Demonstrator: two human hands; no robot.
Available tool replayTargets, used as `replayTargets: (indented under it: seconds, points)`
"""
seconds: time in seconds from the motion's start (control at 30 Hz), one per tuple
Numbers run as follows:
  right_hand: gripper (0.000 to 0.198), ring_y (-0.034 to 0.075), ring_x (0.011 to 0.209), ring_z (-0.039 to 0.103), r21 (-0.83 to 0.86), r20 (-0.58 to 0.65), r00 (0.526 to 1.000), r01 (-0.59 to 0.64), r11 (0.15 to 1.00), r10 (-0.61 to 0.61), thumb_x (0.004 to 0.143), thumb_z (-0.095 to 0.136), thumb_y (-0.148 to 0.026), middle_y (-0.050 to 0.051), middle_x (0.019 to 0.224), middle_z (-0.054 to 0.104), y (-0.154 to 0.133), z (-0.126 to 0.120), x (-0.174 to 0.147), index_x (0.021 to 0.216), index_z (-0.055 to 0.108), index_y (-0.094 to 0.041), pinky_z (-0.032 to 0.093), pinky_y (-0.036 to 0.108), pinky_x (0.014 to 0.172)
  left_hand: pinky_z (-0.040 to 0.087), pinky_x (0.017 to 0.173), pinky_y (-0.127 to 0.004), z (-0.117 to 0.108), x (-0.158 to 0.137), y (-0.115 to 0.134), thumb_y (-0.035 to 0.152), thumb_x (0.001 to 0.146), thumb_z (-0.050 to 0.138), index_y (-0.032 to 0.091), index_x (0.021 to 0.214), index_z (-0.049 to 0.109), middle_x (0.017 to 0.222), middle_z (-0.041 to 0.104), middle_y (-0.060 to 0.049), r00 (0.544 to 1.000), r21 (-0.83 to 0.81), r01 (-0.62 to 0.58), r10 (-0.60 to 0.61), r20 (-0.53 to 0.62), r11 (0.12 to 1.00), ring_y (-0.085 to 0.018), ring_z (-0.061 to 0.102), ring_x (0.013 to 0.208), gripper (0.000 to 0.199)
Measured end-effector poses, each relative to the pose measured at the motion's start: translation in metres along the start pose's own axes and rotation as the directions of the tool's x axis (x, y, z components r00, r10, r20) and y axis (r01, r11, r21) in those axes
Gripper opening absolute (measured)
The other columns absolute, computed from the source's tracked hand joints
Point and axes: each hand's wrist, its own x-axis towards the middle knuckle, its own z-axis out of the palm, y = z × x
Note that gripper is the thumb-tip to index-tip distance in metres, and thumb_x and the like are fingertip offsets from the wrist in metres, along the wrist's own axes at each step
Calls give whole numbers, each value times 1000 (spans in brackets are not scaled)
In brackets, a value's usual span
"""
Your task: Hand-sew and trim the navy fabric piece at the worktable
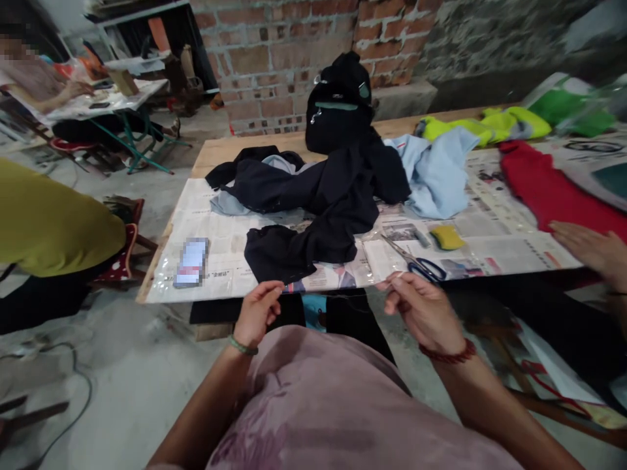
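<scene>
Over my lap, at the table's front edge, both hands are raised and apart. My left hand [257, 313] is closed, thumb and forefinger pinched on a thin thread. A fine line of thread [345, 297] shows faintly between the hands. My right hand [421, 310] pinches the thread too, with a pale bit at its fingertips; whether a needle is there I cannot tell. Dark blue-handled scissors [414, 260] lie just beyond the right hand. Crumpled black clothing [313, 196] is spread on the table ahead, its near end close to the left hand.
Newspaper [171, 225] under clear plastic covers the table. On it are a phone [192, 262], a yellow sponge [447, 237], light blue cloth [441, 173] and red cloth [553, 189]. A black backpack [337, 104] stands behind. A co-worker's hands [588, 251] rest at right; others sit left.
</scene>
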Motion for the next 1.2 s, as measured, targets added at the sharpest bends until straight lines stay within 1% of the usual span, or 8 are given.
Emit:
replayTargets:
  seconds: [0.2,0.4,0.57,0.67,0.8,0.97,1.1,1.2]
  points:
    - [26,8,44,51,-58,-84,996,-10,998,5,63,71,-40,2,76,65,3,-21,-5,74,59,-19,40,22,42,20,32,-14,-75,-10,-27,38,61,69,14,79,61,46,49,5,954,89,-11,37,-296,996,-4,37,36,32]
    - [23,8,45,50,-103,-130,991,15,995,-28,61,73,-39,2,74,63,-7,-30,-13,70,62,-21,40,22,40,18,32,-14,-92,-19,-62,43,65,64,15,62,54,36,43,6,927,212,165,-78,-367,963,-4,32,32,30]
    - [22,9,44,50,-119,-112,992,42,992,-56,62,72,-39,2,73,63,-19,-25,-18,72,61,-21,41,23,41,26,36,-15,-67,-2,-64,31,67,65,15,62,60,38,42,5,976,303,60,8,-219,951,-6,36,36,18]
    - [22,9,43,50,-135,-106,991,68,988,-83,64,70,-38,2,73,63,-24,-23,-22,73,60,-21,41,23,40,37,44,-18,-41,4,-50,18,62,69,15,74,67,64,58,1,984,299,-129,159,-79,946,-6,43,45,12]
    - [21,9,42,50,-129,-95,989,98,987,-110,66,68,-37,2,71,64,-31,-19,-27,76,59,-21,41,23,40,44,58,-19,4,15,-33,4,53,69,23,99,65,120,52,-2,928,222,-331,274,253,917,-5,48,58,51]
    - [20,9,42,50,-71,-123,984,121,990,-129,65,70,-35,2,71,64,-46,-17,-29,73,61,-20,39,24,41,44,62,-21,54,50,-46,6,51,67,22,84,68,98,63,-3,846,390,-432,217,487,813,-15,56,76,36]
    - [20,8,42,46,0,-303,936,185,983,-176,60,74,-34,2,70,62,-70,-40,-22,67,60,-21,36,25,42,34,43,-18,59,66,-57,20,66,61,16,60,64,58,60,0,871,480,-254,-17,492,839,-9,47,46,8]
    - [20,7,43,42,-138,-369,871,292,946,-323,61,71,-34,2,67,56,-86,-70,-11,66,57,-21,32,25,41,18,32,-17,47,60,-48,32,67,64,13,72,65,62,63,-1,781,392,27,-264,566,919,-2,33,32,19]
